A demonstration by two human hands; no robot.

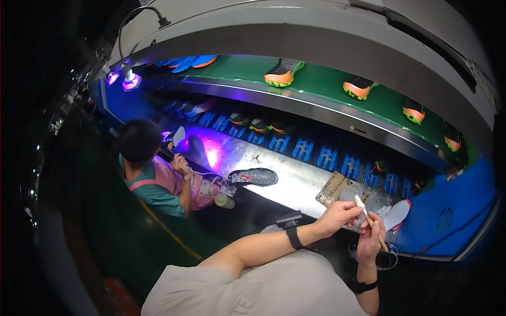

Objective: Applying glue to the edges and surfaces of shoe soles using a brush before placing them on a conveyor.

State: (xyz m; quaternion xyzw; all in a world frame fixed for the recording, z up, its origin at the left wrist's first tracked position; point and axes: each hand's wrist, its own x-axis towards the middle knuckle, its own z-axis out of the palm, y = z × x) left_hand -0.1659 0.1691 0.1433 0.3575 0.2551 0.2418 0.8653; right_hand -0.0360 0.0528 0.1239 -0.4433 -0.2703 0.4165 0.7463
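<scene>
In front of my body I hold a slim brush with a white tip and a wooden handle point(370, 221). My right hand point(372, 238) wraps around the handle from below. The fingers of my left hand point(341, 217) pinch together at the brush just below its white tip. Behind the tip stands a pale round container point(349, 193), partly covered by my left hand. It is by a piece of printed brown cardboard point(329, 190) on the metal bench. To the right of my hands lies a shoe with a white sole and red edge point(399, 213).
A dark shoe point(253, 177) lies on the metal bench point(295, 187). At left a co-worker point(153, 171) in a pink apron handles a shoe beneath purple lamps point(131, 80). Orange-and-black shoes point(282, 72) stand on a green belt point(321, 83); blue racks point(327, 157) line the lower level.
</scene>
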